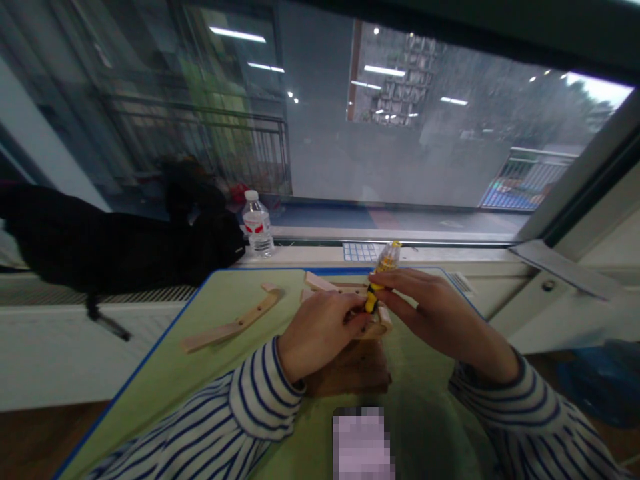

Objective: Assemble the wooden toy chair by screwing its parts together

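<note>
My right hand (440,310) is closed around a yellow-handled screwdriver (381,275), held nearly upright over a pale wooden assembly (345,293) on the green table (235,373). My left hand (320,330) grips the near side of that wooden assembly, its fingertips close to the screwdriver's tip. Where the tip meets the wood is hidden by my fingers. Both sleeves are white with dark blue stripes.
A curved wooden piece with holes (235,323) lies to the left on the table. A darker wooden board (350,370) sits below my hands. On the window sill stand a water bottle (257,227) and a black bag (115,243). A window fills the background.
</note>
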